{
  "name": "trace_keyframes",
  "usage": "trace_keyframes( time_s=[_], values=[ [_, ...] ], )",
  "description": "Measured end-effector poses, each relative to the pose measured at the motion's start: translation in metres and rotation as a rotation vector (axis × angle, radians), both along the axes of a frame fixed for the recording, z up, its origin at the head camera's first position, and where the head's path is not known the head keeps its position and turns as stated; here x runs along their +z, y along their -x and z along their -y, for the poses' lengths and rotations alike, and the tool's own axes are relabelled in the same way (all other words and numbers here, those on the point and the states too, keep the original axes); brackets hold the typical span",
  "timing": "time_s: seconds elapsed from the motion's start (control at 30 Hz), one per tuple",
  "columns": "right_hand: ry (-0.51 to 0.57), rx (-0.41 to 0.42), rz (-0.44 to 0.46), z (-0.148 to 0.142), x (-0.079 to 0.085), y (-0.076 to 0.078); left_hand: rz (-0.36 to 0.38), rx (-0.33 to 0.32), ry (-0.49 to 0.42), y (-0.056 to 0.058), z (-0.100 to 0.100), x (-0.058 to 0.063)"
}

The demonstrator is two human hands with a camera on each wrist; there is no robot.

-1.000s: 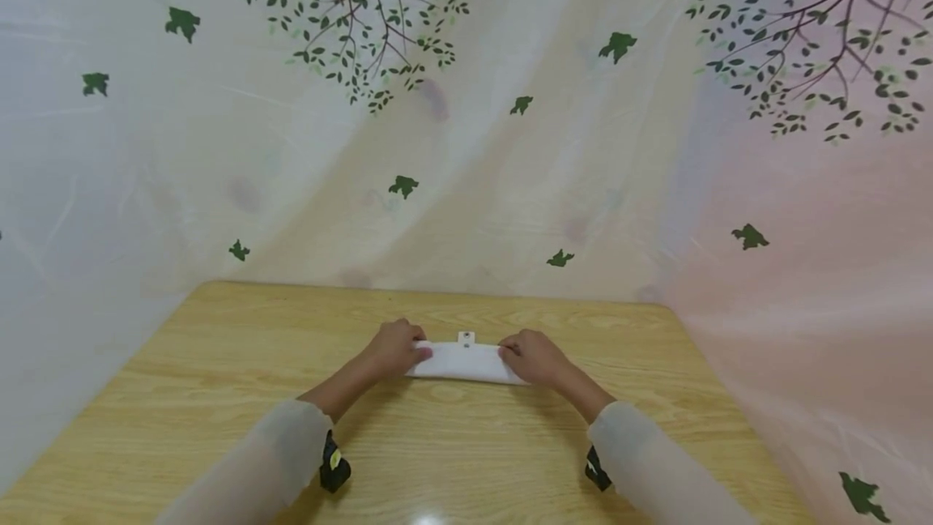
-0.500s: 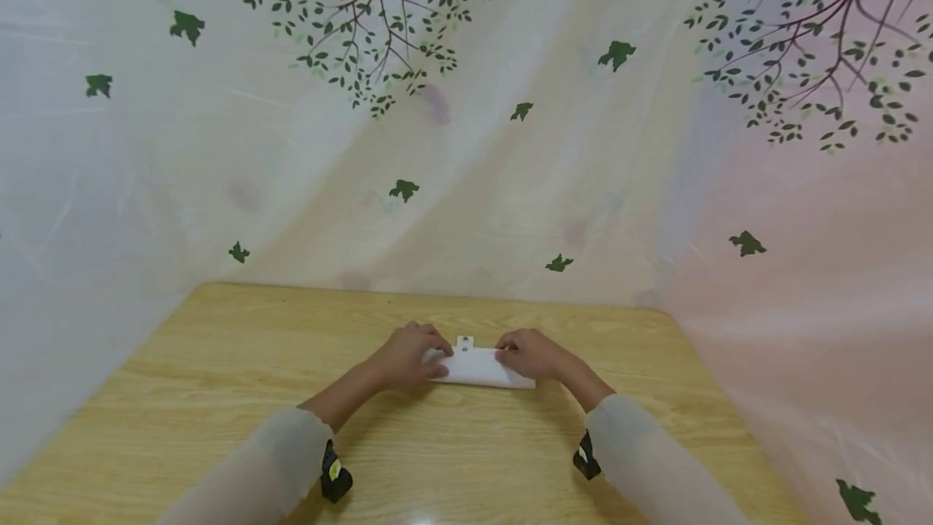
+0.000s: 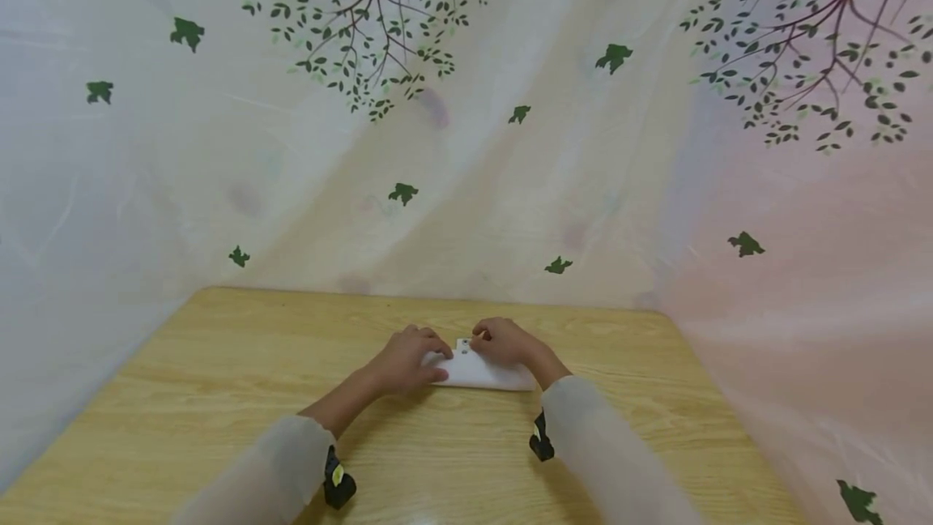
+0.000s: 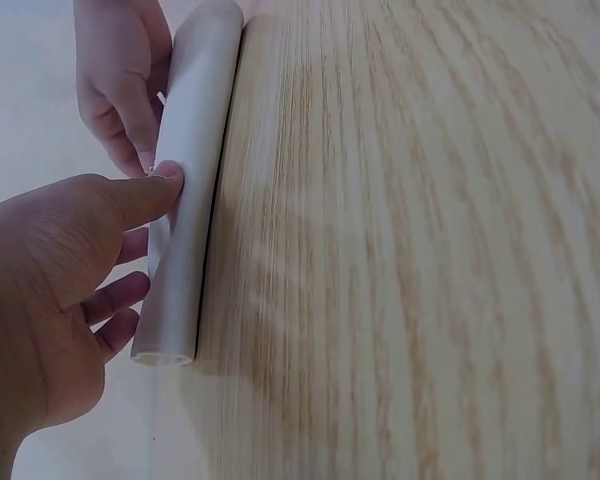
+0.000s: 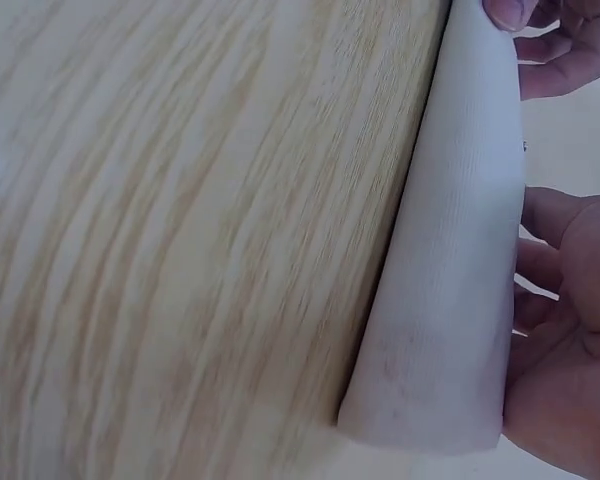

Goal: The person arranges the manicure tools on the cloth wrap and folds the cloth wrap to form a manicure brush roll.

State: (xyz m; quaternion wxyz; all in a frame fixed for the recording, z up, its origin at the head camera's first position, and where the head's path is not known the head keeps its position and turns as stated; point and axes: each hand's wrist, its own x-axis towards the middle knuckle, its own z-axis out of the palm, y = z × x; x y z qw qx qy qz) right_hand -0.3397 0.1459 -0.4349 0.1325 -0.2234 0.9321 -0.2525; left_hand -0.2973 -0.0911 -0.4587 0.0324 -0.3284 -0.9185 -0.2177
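A flat white roll [image 3: 470, 377] of smooth sheet lies crosswise on the wooden table. From its far edge sticks up a small white strap tab [image 3: 462, 343] with metal snap studs. My left hand [image 3: 412, 360] holds the roll's left part; in the left wrist view the thumb [image 4: 162, 183] lies on top and the fingers bend behind it. My right hand [image 3: 508, 342] is over the roll right of the middle, thumb and forefinger pinching at the tab's right side. The right wrist view shows the roll [image 5: 440, 270] with its near end free; the tab is mostly hidden there.
The pale wood-grain table [image 3: 240, 379] has rounded far corners. Behind it hangs a light curtain [image 3: 313, 209] printed with branches and green leaves. Black wrist cameras hang below both sleeves.
My left hand has slid right along the roll, closer to the tab. My right hand has let go of the roll's right part and moved left to the tab.
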Motion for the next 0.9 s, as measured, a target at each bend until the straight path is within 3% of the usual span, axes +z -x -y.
trace_keyframes(
  time_s=[0.3,0.6,0.7,0.9],
  values=[
    [0.066,-0.042,0.011,0.008,-0.004,0.007,-0.037,-0.029,0.026,0.000,0.001,-0.001],
    [0.188,-0.071,0.011,0.008,-0.010,0.008,-0.029,-0.033,0.044,0.000,0.000,0.000],
    [0.207,-0.048,0.003,0.007,-0.011,0.008,-0.036,-0.037,0.044,-0.001,0.000,0.000],
    [0.179,0.078,-0.070,0.003,-0.006,0.004,-0.021,-0.022,0.035,-0.001,-0.002,-0.001]
  ],
)
